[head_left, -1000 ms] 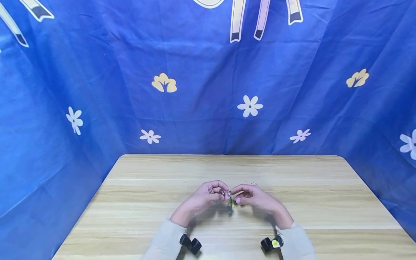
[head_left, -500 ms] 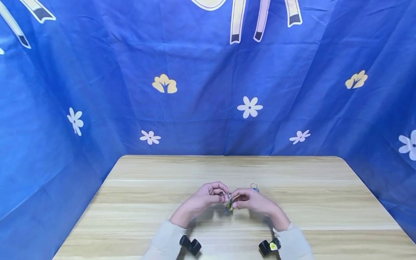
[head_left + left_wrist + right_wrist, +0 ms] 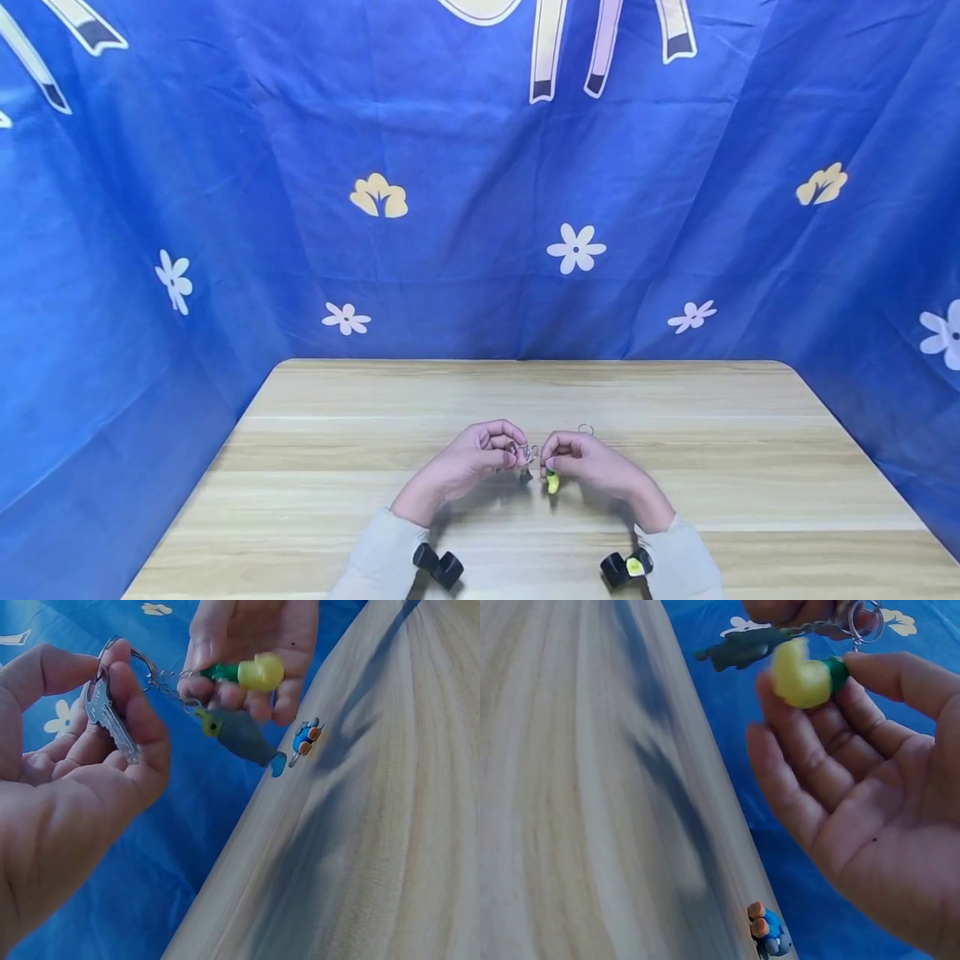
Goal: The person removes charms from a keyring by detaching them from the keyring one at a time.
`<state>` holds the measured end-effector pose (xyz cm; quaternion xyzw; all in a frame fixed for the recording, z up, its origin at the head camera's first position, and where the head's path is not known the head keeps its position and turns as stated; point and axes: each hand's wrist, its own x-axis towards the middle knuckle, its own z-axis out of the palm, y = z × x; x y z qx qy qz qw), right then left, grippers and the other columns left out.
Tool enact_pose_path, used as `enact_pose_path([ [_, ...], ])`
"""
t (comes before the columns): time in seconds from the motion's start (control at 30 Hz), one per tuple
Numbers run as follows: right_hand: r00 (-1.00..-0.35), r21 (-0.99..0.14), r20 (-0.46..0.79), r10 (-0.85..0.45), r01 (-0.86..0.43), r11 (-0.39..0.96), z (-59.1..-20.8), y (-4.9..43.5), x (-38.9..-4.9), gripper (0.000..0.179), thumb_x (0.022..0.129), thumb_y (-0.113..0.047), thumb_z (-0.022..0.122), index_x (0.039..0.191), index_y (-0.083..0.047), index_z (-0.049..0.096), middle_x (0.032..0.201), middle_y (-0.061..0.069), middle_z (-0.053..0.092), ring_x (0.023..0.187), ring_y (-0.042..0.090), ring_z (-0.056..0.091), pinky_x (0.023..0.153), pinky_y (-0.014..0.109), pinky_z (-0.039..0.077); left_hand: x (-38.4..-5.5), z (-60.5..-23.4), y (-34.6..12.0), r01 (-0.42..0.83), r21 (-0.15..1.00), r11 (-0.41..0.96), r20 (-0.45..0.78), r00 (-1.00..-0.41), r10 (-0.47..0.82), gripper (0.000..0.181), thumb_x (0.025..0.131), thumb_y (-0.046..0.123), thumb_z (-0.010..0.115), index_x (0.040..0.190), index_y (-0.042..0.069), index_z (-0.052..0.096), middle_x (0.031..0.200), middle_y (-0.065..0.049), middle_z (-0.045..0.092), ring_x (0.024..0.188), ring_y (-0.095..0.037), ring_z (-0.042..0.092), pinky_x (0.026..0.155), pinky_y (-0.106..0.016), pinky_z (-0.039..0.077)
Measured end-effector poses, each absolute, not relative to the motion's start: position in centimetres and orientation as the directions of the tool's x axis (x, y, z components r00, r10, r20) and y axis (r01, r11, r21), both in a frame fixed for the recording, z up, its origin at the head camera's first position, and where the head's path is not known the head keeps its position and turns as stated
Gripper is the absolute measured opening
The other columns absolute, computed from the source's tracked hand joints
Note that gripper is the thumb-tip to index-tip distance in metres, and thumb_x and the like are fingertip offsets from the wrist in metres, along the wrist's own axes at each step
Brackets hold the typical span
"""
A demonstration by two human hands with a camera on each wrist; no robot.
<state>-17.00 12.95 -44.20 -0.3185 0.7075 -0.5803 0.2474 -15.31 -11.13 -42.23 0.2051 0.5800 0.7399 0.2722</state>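
My left hand (image 3: 480, 452) pinches a metal key ring (image 3: 142, 660) between thumb and fingertips. A silver key (image 3: 110, 716) hangs from that ring across the fingers. My right hand (image 3: 596, 465) pinches the green end of a yellow-and-green charm (image 3: 804, 675), just to the right of the left hand. The charm's small chain runs back toward the ring. A grey-blue fish-like charm (image 3: 244, 737) dangles from the same bunch on its own chain, between the hands and loose. Both hands are raised over the table.
Behind the right hand, a small blue-and-orange figure (image 3: 306, 738) lies on the wooden table (image 3: 360, 400); a thin metal ring (image 3: 586, 428) shows there in the head view. A blue patterned curtain (image 3: 465, 275) surrounds the table's back and sides.
My right fingers have closed on the yellow-and-green charm and drawn it right, apart from the grey-blue one. My left hand has kept its place with the key ring.
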Motion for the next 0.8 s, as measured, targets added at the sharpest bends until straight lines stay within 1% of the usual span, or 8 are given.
enact_pose_path([
  [0.1,-0.658,-0.989,-0.003,-0.753,-0.109,0.1,-44.32,13.19,-17.09,0.023,0.097,-0.007,0.047,0.105,0.014,0.05,0.087,0.006,0.061,0.076,0.008,0.064,0.071,0.021,0.054,-15.35,-42.47,-11.08,-0.156,0.968,-0.194,0.008,-0.761,0.649,0.026,0.085,-0.005,0.052,0.101,0.015,0.057,0.087,0.009,0.067,0.08,-0.004,0.063,0.071,-0.017,0.05],
  [0.2,-0.638,-0.994,0.001,-0.77,-0.086,0.07,-44.41,13.21,-17.14,0.027,0.098,-0.007,0.044,0.108,0.018,0.046,0.085,0.005,0.057,0.072,0.008,0.061,0.067,0.019,0.052,-15.36,-42.65,-11.05,-0.149,0.967,-0.208,0.024,-0.755,0.655,0.026,0.086,-0.005,0.052,0.102,0.015,0.057,0.087,0.008,0.067,0.08,-0.004,0.063,0.074,-0.018,0.051],
  [0.37,-0.644,-0.996,-0.016,-0.765,-0.056,0.068,-44.18,13.09,-17.0,0.033,0.099,-0.009,0.04,0.114,0.019,0.045,0.08,0.001,0.049,0.068,0.008,0.056,0.071,0.023,0.054,-15.3,-42.56,-11.1,-0.149,0.968,-0.2,0.016,-0.762,0.648,0.025,0.086,-0.005,0.052,0.101,0.014,0.057,0.086,0.009,0.067,0.078,-0.004,0.062,0.071,-0.017,0.05],
  [0.5,-0.657,-0.995,-0.025,-0.754,-0.06,0.085,-43.96,13.0,-16.9,0.035,0.1,-0.015,0.043,0.115,0.017,0.048,0.081,-0.001,0.045,0.068,0.007,0.056,0.069,0.02,0.052,-15.33,-42.54,-11.13,-0.149,0.976,-0.157,-0.018,-0.78,0.625,0.025,0.085,-0.005,0.053,0.104,0.01,0.057,0.085,0.009,0.067,0.076,-0.003,0.062,0.067,-0.016,0.048],
  [0.57,-0.666,-0.991,-0.011,-0.746,-0.09,0.095,-43.95,12.99,-16.9,0.035,0.101,-0.017,0.045,0.113,0.015,0.05,0.084,0.002,0.048,0.069,0.005,0.055,0.069,0.02,0.053,-15.34,-42.49,-11.14,-0.147,0.98,-0.133,-0.036,-0.789,0.613,0.026,0.084,-0.004,0.054,0.109,0.005,0.056,0.085,0.008,0.067,0.076,-0.003,0.062,0.067,-0.015,0.049],
  [0.67,-0.691,-0.98,0.018,-0.723,-0.154,0.123,-43.79,12.93,-16.85,0.033,0.1,-0.018,0.05,0.109,0.013,0.054,0.095,0.015,0.056,0.068,0.005,0.054,0.068,0.021,0.053,-15.39,-42.4,-11.11,-0.148,0.982,-0.113,-0.049,-0.792,0.608,0.035,0.084,-0.003,0.056,0.119,-0.007,0.053,0.086,0.009,0.068,0.079,-0.004,0.064,0.071,-0.016,0.051],
  [0.73,-0.71,-0.972,0.029,-0.704,-0.184,0.145,-43.65,12.83,-16.77,0.032,0.099,-0.019,0.053,0.107,0.012,0.057,0.102,0.026,0.057,0.068,0.005,0.056,0.068,0.022,0.054,-15.43,-42.39,-11.08,-0.153,0.982,-0.112,-0.052,-0.786,0.616,0.042,0.084,-0.003,0.058,0.124,-0.011,0.049,0.087,0.008,0.068,0.081,-0.005,0.064,0.075,-0.018,0.053],
  [0.8,-0.722,-0.967,0.034,-0.691,-0.197,0.158,-43.48,12.7,-16.65,0.031,0.097,-0.019,0.055,0.104,0.011,0.058,0.106,0.032,0.056,0.066,0.005,0.058,0.067,0.023,0.054,-15.5,-42.44,-11.07,-0.158,0.982,-0.105,-0.059,-0.78,0.623,0.047,0.084,-0.002,0.06,0.128,-0.012,0.047,0.088,0.008,0.069,0.081,-0.005,0.065,0.078,-0.019,0.054],
])
